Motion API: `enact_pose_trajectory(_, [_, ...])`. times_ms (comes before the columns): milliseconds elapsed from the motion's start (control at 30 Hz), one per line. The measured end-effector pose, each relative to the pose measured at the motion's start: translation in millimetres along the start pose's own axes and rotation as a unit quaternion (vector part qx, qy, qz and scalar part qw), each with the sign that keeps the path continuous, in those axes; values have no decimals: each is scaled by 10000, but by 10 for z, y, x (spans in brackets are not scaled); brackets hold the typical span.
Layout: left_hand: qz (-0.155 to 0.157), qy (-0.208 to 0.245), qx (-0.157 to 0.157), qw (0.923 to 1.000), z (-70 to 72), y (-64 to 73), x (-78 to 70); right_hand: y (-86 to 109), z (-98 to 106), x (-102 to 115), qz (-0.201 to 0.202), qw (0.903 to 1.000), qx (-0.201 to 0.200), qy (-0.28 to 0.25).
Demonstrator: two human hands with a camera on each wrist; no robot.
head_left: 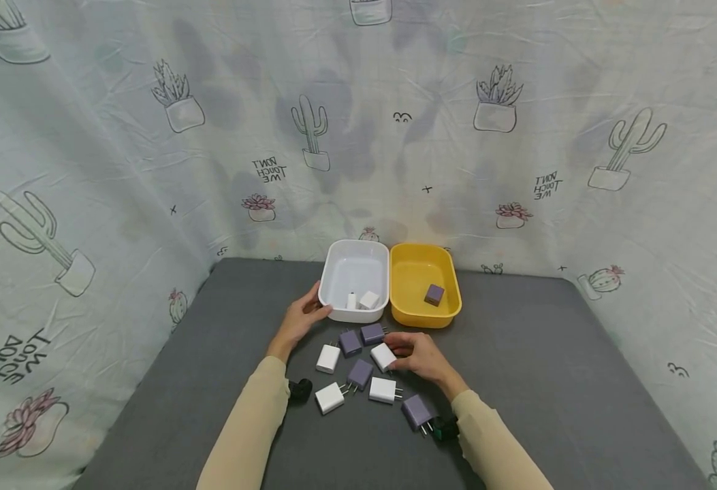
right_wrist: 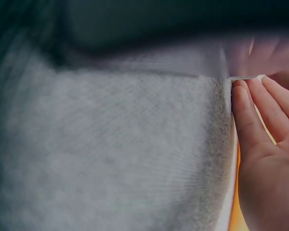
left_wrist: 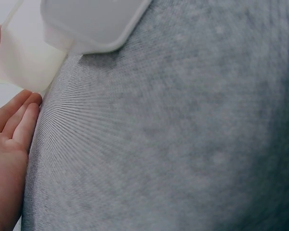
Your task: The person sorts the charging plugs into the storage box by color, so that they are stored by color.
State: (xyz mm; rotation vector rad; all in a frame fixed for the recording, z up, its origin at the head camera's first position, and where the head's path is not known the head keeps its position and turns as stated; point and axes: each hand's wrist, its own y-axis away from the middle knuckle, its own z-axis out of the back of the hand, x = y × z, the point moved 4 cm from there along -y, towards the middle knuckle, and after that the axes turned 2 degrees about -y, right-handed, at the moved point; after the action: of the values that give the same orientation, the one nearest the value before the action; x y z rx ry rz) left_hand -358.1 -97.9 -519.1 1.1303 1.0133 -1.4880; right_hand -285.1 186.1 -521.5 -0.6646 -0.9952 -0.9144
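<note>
My left hand (head_left: 299,320) holds the front left corner of a white bin (head_left: 355,250), its thumb at the front and its fingers along the side. Two white charger plugs lie in that bin. My right hand (head_left: 422,355) pinches a white charger plug (head_left: 383,357) between thumb and fingers, low over the table in front of the bins. In the right wrist view the hand (right_wrist: 269,149) shows, but a dark blurred shape covers the top. Around the right hand lie purple charger plugs (head_left: 359,374) and white charger plugs (head_left: 384,390).
A yellow bin (head_left: 422,253) stands against the white bin's right side, with one purple charger plug (head_left: 434,295) inside. Another purple plug (head_left: 417,412) lies close to the right wrist. The grey table (head_left: 548,367) ends at a printed cloth curtain (head_left: 358,136) at the back.
</note>
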Motion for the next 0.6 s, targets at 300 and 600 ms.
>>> enact_pose_trajectory(300, [-125, -153, -276, 9994, -1, -83, 200, -11, -8, -23, -109, 9999, 69, -12])
enact_pose_trajectory(600, [-11, 73, 24, 10000, 7, 13, -13, -10, 1, -17, -150, 9998, 45, 126])
